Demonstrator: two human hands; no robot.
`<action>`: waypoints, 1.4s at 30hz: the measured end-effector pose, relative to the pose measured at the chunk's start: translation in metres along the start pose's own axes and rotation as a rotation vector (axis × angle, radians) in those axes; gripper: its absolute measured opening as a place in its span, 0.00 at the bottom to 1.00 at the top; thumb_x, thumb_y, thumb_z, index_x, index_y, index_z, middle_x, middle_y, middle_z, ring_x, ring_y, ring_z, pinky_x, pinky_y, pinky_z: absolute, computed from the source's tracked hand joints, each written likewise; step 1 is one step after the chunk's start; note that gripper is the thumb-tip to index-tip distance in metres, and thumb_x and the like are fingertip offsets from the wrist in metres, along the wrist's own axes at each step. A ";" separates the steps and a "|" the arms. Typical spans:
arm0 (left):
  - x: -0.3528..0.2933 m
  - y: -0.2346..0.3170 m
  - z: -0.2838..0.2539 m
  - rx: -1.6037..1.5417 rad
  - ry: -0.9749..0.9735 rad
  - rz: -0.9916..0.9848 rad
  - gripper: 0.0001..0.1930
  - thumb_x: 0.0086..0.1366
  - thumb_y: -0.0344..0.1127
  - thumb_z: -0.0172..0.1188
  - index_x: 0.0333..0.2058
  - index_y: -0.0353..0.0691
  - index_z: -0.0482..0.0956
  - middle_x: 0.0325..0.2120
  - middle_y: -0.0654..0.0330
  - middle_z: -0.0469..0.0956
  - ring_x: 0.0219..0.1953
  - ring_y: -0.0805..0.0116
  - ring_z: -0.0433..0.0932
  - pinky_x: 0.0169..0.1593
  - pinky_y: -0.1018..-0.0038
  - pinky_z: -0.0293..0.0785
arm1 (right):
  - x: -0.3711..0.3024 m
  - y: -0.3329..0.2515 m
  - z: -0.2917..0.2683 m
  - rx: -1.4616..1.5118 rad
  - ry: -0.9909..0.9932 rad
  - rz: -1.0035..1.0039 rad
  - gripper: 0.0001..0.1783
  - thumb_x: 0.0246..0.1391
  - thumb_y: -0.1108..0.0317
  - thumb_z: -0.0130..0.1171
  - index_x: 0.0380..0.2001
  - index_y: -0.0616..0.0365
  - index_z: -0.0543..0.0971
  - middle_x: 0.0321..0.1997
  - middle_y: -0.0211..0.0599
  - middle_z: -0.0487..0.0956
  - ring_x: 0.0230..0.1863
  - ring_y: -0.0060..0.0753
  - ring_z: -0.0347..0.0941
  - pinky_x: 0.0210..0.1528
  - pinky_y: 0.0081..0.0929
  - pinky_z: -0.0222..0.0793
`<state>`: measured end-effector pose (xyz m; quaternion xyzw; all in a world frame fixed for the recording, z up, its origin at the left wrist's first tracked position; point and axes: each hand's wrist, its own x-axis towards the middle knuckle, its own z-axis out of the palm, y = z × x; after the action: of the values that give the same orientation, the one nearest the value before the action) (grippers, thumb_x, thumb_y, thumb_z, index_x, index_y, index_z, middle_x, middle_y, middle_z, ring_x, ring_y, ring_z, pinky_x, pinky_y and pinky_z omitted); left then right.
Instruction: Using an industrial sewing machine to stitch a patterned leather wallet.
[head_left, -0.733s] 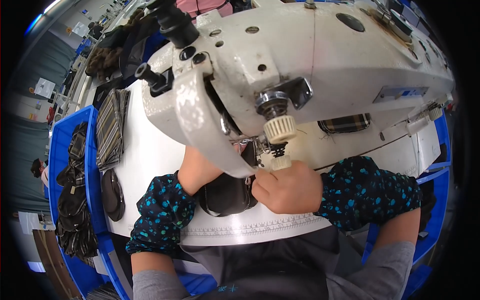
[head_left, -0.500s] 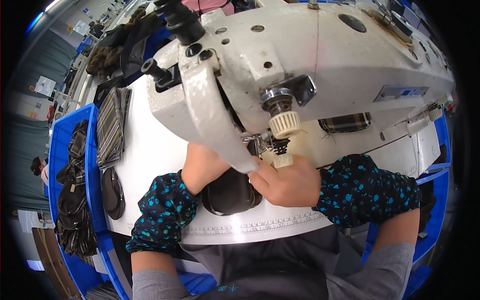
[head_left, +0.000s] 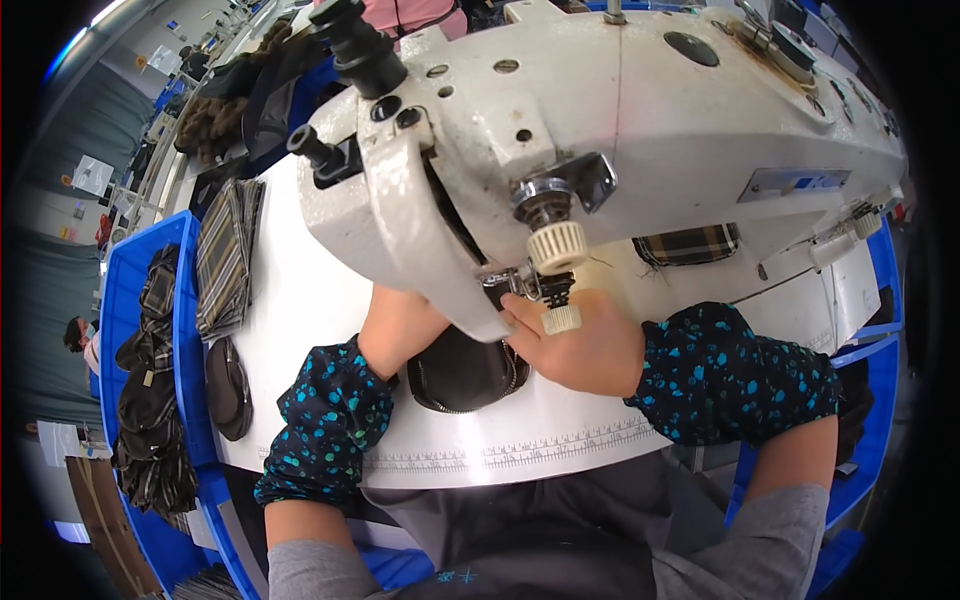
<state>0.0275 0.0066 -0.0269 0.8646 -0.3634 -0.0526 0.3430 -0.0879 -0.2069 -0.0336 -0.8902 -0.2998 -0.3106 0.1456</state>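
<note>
A dark pouch piece (head_left: 462, 372) with a zipper along its curved edge lies on the white table under the sewing machine's head. My left hand (head_left: 402, 328) rests at its left side, its fingers hidden behind the white machine head (head_left: 425, 215). On the other side, my right hand (head_left: 585, 348) has its thumb and fingers drawn together at the pouch's right edge, close by the presser foot (head_left: 505, 285). The pouch's far end is out of sight beneath the machine head.
A ruler strip (head_left: 500, 460) runs along the table's near edge. At left lie folded plaid cloth (head_left: 228, 260), another dark pouch piece (head_left: 229, 390) and a blue bin (head_left: 183, 330) of pieces. A plaid piece (head_left: 688, 245) sits behind the machine arm; another blue bin (head_left: 880, 420) stands right.
The pouch piece has slid a little away from me, further under the machine head. My right hand has moved slightly away with it; my left hand has barely shifted.
</note>
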 end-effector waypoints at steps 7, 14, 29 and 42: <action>-0.037 0.079 -0.029 0.156 -0.176 0.302 0.28 0.47 0.38 0.75 0.46 0.37 0.74 0.53 0.51 0.76 0.53 0.52 0.77 0.57 0.57 0.70 | 0.001 0.010 -0.006 0.130 -0.126 0.083 0.04 0.51 0.66 0.60 0.31 0.50 0.79 0.23 0.34 0.76 0.21 0.37 0.77 0.20 0.35 0.68; -0.045 0.083 -0.013 0.345 -0.068 0.308 0.20 0.52 0.21 0.62 0.46 0.39 0.78 0.50 0.54 0.80 0.41 0.54 0.83 0.42 0.67 0.81 | -0.001 0.013 -0.001 0.142 -0.109 0.113 0.03 0.51 0.65 0.60 0.30 0.49 0.80 0.22 0.32 0.75 0.21 0.37 0.77 0.19 0.34 0.66; -0.041 0.076 -0.016 0.288 -0.106 0.194 0.14 0.50 0.24 0.68 0.37 0.40 0.79 0.41 0.60 0.84 0.41 0.56 0.82 0.42 0.65 0.78 | -0.008 -0.027 -0.016 -0.107 -0.080 -0.267 0.16 0.43 0.67 0.60 0.33 0.68 0.84 0.36 0.57 0.84 0.17 0.26 0.74 0.18 0.21 0.66; -0.040 0.081 -0.007 0.290 -0.074 0.235 0.15 0.53 0.28 0.70 0.41 0.41 0.83 0.37 0.60 0.83 0.38 0.56 0.80 0.43 0.66 0.77 | -0.011 -0.032 -0.028 -0.072 -0.162 -0.185 0.16 0.39 0.67 0.60 0.29 0.70 0.84 0.36 0.64 0.83 0.16 0.26 0.74 0.15 0.23 0.65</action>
<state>-0.0479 -0.0035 0.0229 0.8540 -0.4780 0.0092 0.2050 -0.1279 -0.1989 -0.0172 -0.8857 -0.3798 -0.2604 0.0594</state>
